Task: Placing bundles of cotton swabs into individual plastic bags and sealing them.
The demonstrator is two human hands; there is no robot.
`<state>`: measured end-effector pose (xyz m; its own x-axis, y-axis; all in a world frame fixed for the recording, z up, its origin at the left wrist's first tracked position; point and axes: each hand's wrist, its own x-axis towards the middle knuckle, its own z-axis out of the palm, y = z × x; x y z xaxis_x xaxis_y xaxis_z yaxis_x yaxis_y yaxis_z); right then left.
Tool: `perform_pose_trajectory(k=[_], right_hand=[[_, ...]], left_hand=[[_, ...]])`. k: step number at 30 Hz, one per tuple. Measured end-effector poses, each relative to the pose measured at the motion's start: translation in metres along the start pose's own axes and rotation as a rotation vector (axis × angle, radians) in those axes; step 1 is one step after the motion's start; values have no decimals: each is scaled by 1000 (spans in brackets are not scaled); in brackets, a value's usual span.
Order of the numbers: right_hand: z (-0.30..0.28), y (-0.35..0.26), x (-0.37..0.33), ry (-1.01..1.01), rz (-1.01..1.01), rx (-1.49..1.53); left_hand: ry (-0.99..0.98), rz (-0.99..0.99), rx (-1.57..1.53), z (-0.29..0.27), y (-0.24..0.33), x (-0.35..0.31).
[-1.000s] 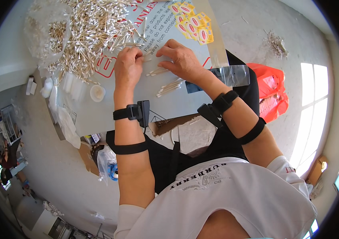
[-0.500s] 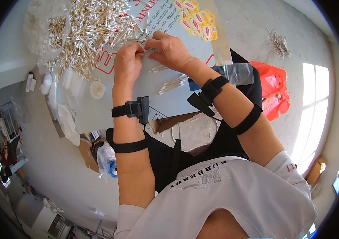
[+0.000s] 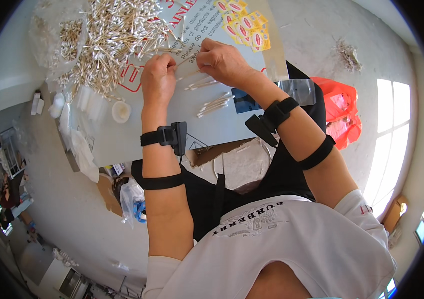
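My left hand (image 3: 158, 79) is closed in a pinch over the table, at the near right edge of a large heap of cotton swabs (image 3: 122, 37). A thin swab stick pokes out from its fingertips. To its right, my right hand (image 3: 223, 64) has curled fingers, and a cotton swab (image 3: 189, 75) reaches out from under them toward the left hand. Below the right hand lie two small rows of swabs, an upper row (image 3: 201, 84) and a lower row (image 3: 215, 104). The right fingertips are partly hidden.
Yellow-and-white printed packets (image 3: 246, 25) lie at the far right of the table. A clear plastic bag (image 3: 55, 42) of swabs stands at left, near a small white round cup (image 3: 121, 112). A red bag (image 3: 339, 112) is on the right. An open carton (image 3: 212, 154) sits below the table edge.
My right hand has moved right, away from the left hand, so the two are now apart. The left hand has barely shifted. A swab now shows between them.
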<state>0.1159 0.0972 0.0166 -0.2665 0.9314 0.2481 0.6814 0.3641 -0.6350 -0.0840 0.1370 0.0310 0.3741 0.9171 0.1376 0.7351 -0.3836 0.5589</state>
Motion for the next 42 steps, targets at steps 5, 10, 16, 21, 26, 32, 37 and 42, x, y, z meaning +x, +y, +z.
perform_pose_trajectory(k=[5,10,16,21,26,32,37,42], right_hand=[[-13,1,-24,-36,53,39],[-17,-1,-30,-55,49,59],[-13,-7,-15,33,134,133],[10,-19,38,164,167,29],[36,-13,63,110,94,-215],[13,0,36,33,72,-178],[-6,2,17,-29,65,-130],[-7,6,10,-14,38,-113]], left_hand=[[10,-13,13,1,0,-3],[19,-16,46,4,5,-8],[110,-1,6,8,0,-19],[209,-59,-78,13,1,-27],[171,6,0,13,6,-28],[132,54,-9,13,18,-35],[227,71,5,21,30,-36],[160,119,225,17,16,-20]])
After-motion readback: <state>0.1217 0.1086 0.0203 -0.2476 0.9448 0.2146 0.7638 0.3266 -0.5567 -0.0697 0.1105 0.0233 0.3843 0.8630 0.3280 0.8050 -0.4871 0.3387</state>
